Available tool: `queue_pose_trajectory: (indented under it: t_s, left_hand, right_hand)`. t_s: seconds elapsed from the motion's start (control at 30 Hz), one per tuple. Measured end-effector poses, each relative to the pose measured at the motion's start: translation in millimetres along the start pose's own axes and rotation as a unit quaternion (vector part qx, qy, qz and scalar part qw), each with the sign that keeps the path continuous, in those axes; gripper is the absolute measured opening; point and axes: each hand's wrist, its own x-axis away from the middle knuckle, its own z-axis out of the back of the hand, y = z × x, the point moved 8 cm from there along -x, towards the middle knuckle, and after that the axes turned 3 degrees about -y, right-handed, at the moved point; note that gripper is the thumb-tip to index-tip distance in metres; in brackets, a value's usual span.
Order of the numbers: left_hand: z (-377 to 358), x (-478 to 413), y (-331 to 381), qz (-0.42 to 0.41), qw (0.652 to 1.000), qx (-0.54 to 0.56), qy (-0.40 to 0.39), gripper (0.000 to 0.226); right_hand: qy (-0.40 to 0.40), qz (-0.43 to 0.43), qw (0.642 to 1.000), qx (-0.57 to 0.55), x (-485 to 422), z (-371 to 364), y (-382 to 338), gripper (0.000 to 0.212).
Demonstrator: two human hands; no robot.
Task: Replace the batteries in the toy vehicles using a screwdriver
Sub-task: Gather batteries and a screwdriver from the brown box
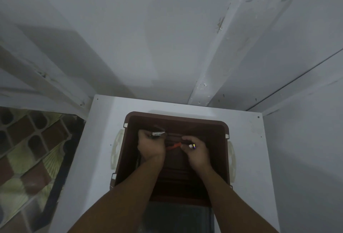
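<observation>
A dark red plastic box (219, 127) with white side handles stands on a white table (96, 140). Both my hands are inside it. My left hand (151, 144) grips a dark object together with a white-labelled battery (158, 133) that sticks out past my fingers. My right hand (194, 152) pinches a small battery (193, 146) with a purple and gold end. An orange-red piece (173, 146) lies on the box floor between the two hands. What the dark object in my left hand is stays unclear in the dim light.
White walls close in behind and to the right of the table. A patterned brown and cream tiled floor (27, 149) lies to the left. A dark panel (176, 218) sits just in front of the box, between my forearms.
</observation>
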Motion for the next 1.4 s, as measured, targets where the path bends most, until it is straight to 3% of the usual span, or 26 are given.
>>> queue_pose_trajectory:
  t_s: [0.13,0.27,0.6,0.77,0.97,1.03,1.13,1.4]
  left_hand:
    - [2,-2,4,-0.013,0.998,-0.034,-0.041,0.023]
    - [1,0,5,-0.033,0.973,-0.178,-0.14,0.025]
    - [5,24,-3,-0.16,0.807,-0.43,-0.373,0.016]
    - [1,37,11,-0.224,0.672,-0.549,-0.443,0.021]
    - [-8,38,25,-0.303,0.388,-0.773,-0.399,0.04]
    - [-9,39,21,-0.324,0.337,-0.804,-0.368,0.029]
    - [-12,41,15,-0.356,0.316,-0.813,-0.335,0.019]
    - [-8,30,9,-0.363,0.312,-0.836,-0.269,0.015]
  right_hand:
    - [0.017,0.01,0.997,0.068,-1,0,-2,0.015]
    - [0.021,0.016,0.975,0.221,0,3,-6,0.014]
    - [-0.03,0.009,0.966,0.256,6,-1,-2,0.012]
    - [-0.046,-0.01,0.976,0.211,7,0,3,0.008]
    - [-0.08,-0.015,0.977,0.199,9,0,5,0.007]
    - [-0.081,-0.018,0.977,0.197,9,2,8,0.007]
    - [-0.075,-0.009,0.979,0.191,10,5,8,0.005]
    - [-0.062,-0.009,0.983,0.171,8,11,8,0.008]
